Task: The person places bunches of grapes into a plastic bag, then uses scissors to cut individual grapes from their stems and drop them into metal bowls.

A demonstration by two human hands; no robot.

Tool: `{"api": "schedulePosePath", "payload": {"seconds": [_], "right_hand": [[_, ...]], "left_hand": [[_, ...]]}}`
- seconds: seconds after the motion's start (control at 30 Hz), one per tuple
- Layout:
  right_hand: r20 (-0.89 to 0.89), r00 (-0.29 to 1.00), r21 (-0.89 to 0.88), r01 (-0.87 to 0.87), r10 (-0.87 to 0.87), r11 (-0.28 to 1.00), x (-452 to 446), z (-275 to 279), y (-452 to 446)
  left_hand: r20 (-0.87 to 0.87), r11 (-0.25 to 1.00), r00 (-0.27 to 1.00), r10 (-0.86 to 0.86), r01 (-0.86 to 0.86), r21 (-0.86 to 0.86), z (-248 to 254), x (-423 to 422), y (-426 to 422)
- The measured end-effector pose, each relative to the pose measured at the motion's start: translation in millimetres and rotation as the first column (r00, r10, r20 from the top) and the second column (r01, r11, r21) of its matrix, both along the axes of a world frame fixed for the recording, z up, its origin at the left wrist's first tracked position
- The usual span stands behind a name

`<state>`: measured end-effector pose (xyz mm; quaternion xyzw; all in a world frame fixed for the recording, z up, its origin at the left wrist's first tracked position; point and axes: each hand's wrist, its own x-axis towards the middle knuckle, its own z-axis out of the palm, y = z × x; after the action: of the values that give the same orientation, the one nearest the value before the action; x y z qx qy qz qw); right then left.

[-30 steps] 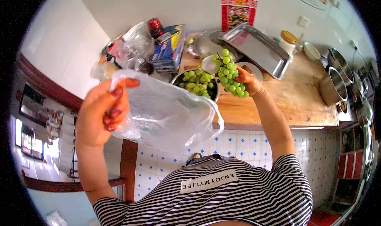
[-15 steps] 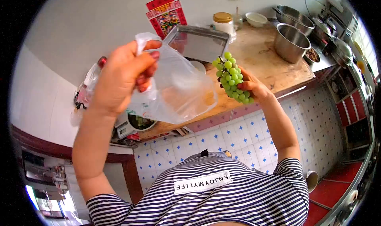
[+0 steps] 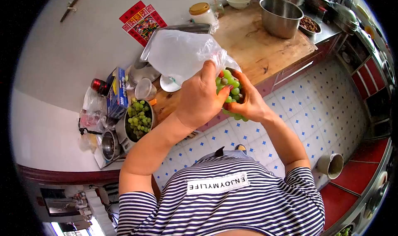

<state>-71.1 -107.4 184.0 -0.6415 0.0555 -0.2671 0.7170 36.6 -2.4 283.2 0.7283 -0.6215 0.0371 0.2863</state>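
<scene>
In front of my chest, my right hand (image 3: 253,104) is wrapped around a bunch of green grapes (image 3: 234,93). My left hand (image 3: 198,98) pinches the gathered mouth of a clear plastic bag (image 3: 178,50), its fingers touching the top of the bunch. The bag stretches out to the left above the counter, puffed and partly crumpled near the fingers. Both hands meet at the grapes, which stay outside the main body of the bag. How the bag's edge lies behind the fingers is hidden.
More green grapes (image 3: 139,115) lie in a pot at the counter's left end, near a blue box (image 3: 117,93) and a clear plastic cup (image 3: 145,89). A metal tray (image 3: 201,28) leans behind the bag. Farther right on the wooden counter (image 3: 244,41) stands a deep steel pot (image 3: 281,22).
My left hand has come down and right with the bag, meeting the grapes in my right hand. The bag now spreads leftward, and the pot of grapes shows more fully.
</scene>
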Motion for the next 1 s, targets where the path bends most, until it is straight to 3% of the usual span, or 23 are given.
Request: {"api": "schedulePosePath", "payload": {"seconds": [0.1, 0.2, 0.53, 0.6, 0.63, 0.73, 0.77, 0.9, 0.97, 1.0], "right_hand": [[-0.007, 1.0, 0.035, -0.017, 0.018, 0.999, -10.4, 2.2, -1.0], [-0.013, 1.0, 0.04, 0.005, -0.005, 0.999, -17.1, 2.9, -2.6], [-0.07, 0.997, -0.034, 0.027, -0.029, 0.999, -31.4, -4.1, -6.4], [-0.046, 0.999, 0.088, -0.007, 0.011, 0.996, -33.7, -0.6, -4.0], [-0.046, 0.999, 0.09, 0.0, 0.004, 0.996, -35.9, 1.0, -2.6], [-0.08, 0.996, 0.179, -0.028, 0.043, 0.984, -41.7, 3.7, 2.3], [-0.086, 0.995, 0.178, -0.026, 0.042, 0.984, -43.2, 3.7, 4.8], [-0.115, 0.993, 0.188, 0.011, 0.011, 0.982, -51.4, -8.6, 18.3], [-0.201, 0.979, 0.209, 0.066, -0.024, 0.976, -63.8, -7.1, 27.8], [-0.221, 0.975, 0.229, 0.076, -0.024, 0.97, -69.6, -11.6, 30.8]], "left_hand": [[0.105, 0.989, 0.993, -0.047, 0.061, -0.132, -13.6, -1.8, -10.1], [0.136, 0.995, 0.991, -0.015, 0.028, -0.091, -16.7, -5.3, -14.0], [0.035, 0.993, 0.997, -0.074, 0.077, -0.084, -17.8, -9.9, -14.4], [-0.154, 0.999, 0.988, -0.013, 0.02, 0.043, -12.7, -9.4, -13.9], [-0.154, 0.999, 0.988, -0.019, 0.027, 0.045, -11.7, -8.1, -13.6], [-0.424, 0.999, 0.906, -0.011, 0.03, 0.038, -13.1, 0.2, -13.1], [-0.425, 0.998, 0.905, -0.023, 0.046, 0.044, -13.1, 2.3, -11.8], [-0.65, 0.983, 0.758, -0.055, 0.157, 0.099, -18.3, 8.6, -8.3], [-0.796, 0.981, 0.596, -0.103, 0.194, 0.018, -20.8, 6.9, -9.7], [-0.843, 0.967, 0.534, -0.068, 0.243, 0.076, -15.3, 6.6, -9.9]]}}
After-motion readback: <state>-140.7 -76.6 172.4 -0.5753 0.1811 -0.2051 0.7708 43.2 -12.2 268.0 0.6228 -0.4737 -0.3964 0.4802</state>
